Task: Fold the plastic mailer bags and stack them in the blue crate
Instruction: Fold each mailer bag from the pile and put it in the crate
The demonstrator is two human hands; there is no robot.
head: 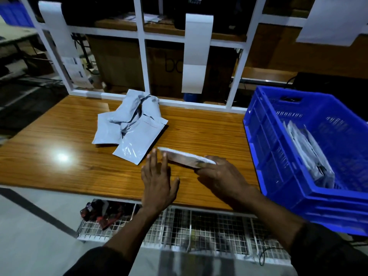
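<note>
A folded grey mailer bag [185,157] is lifted a little off the wooden table [59,136], tilted, and my right hand [221,174] grips its right end. My left hand [157,180] hovers flat with straight fingers just left of the bag, fingertips near its left edge. A loose pile of unfolded grey mailer bags [129,124] lies further back on the table. The blue crate [278,140] stands at the right edge of the table with several folded bags [310,154] leaning inside it.
A white frame [143,56] rises along the table's back edge, with grey bags [196,52] draped over its rails. A wire mesh shelf [179,226] sits below the table's front edge. Cardboard boxes stand behind the frame.
</note>
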